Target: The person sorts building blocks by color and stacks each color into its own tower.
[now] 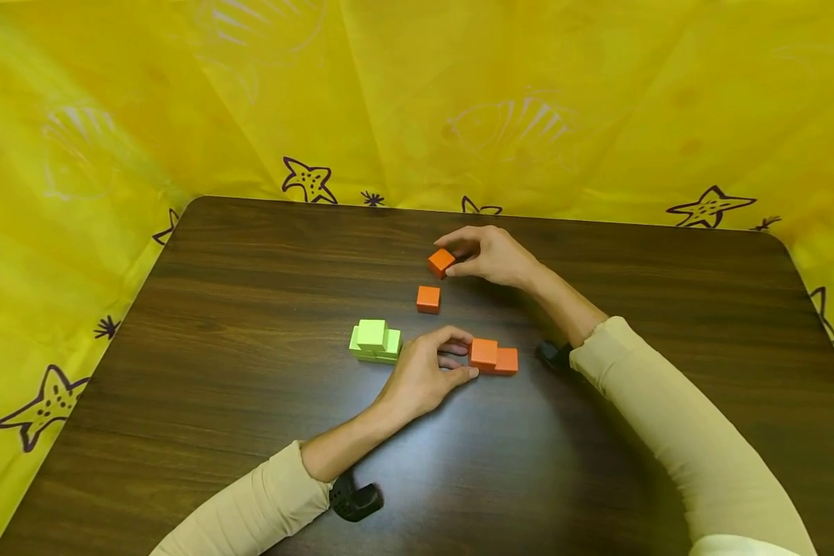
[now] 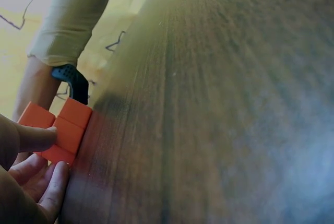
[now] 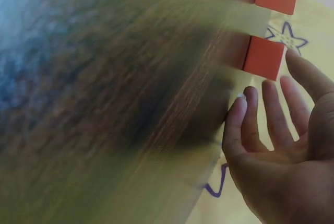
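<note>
My left hand point(image 1: 424, 374) pinches the left end of a small stack of orange blocks point(image 1: 507, 361) between thumb and fingers. In the left wrist view, the thumb lies against one face of the orange blocks point(image 2: 73, 132), with fingertips at the lower edge. Farther back, my right hand point(image 1: 496, 256) reaches around a loose orange cube point(image 1: 441, 263), which sits turned at an angle. Seen from the right wrist, the fingers are spread and loosely bent, with fingertips right by that cube point(image 3: 263, 58). A second loose orange cube point(image 1: 428, 299) stands just in front of it.
A stack of light green blocks point(image 1: 375, 342) stands left of my left hand, one block on top of the others. The dark wooden table point(image 1: 250, 270) ends at a yellow patterned curtain point(image 1: 403, 100). Black wrist devices point(image 1: 356, 500) hang under both forearms.
</note>
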`<state>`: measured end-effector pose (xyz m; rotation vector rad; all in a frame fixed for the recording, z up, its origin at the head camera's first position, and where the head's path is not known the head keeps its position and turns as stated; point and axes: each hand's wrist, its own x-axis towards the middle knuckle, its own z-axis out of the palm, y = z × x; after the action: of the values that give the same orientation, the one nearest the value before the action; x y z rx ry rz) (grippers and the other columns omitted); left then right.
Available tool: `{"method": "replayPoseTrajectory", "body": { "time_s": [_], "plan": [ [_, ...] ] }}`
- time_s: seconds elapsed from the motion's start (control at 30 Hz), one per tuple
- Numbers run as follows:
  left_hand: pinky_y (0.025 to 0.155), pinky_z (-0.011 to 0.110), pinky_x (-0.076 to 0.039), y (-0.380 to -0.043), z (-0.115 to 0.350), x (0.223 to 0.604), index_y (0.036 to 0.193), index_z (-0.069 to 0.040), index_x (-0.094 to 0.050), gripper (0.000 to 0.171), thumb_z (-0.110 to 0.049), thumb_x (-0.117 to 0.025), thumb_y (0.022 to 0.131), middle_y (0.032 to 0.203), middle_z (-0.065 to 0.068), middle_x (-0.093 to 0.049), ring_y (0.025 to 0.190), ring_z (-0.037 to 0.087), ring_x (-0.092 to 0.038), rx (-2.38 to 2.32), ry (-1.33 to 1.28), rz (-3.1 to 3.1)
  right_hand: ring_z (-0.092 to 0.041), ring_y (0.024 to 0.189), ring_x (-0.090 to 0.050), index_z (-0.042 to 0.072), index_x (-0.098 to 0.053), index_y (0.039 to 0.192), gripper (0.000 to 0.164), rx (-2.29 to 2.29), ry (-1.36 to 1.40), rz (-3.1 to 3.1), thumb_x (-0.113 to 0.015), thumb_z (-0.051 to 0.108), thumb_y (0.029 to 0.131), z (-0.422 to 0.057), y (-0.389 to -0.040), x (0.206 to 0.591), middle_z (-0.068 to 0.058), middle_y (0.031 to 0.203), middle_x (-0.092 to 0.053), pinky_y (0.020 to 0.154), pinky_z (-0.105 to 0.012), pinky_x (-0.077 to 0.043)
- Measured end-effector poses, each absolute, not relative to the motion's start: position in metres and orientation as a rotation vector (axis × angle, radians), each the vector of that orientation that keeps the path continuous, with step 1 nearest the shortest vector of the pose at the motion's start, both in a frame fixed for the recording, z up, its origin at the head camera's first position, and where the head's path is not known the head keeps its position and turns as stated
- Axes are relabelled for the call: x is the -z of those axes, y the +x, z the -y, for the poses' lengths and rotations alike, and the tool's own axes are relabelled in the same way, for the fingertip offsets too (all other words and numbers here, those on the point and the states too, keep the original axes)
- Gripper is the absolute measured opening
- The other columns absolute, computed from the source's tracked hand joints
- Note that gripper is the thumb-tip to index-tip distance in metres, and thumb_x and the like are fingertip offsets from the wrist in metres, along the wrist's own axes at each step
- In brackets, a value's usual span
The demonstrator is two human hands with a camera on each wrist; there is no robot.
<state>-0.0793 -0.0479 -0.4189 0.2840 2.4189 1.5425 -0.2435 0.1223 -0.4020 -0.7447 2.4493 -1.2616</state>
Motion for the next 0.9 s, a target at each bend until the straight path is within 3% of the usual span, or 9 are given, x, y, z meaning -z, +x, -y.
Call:
{"method": "replayPoseTrajectory", "body": {
  "time_s": [0.9],
  "plan": [
    [0.074,0.022,-0.057,-0.0801,0.0477,0.4208,0.115,-0.012,-0.069,0.035,-0.011,-0.081,0.083,0.104,0.004,-0.072,0.081,0.008,-0.07,-1.538,0.278,-2.435,-0.018,0.094,-0.067,0.01,-0.071,0.111,0.03,1.241,-0.677,-2.503,-0.083,0.016,0.083,-0.1157,-0.2488,0.4118,-0.005,0.104,-0.071,0.082,-0.034,-0.055]
  ]
}}
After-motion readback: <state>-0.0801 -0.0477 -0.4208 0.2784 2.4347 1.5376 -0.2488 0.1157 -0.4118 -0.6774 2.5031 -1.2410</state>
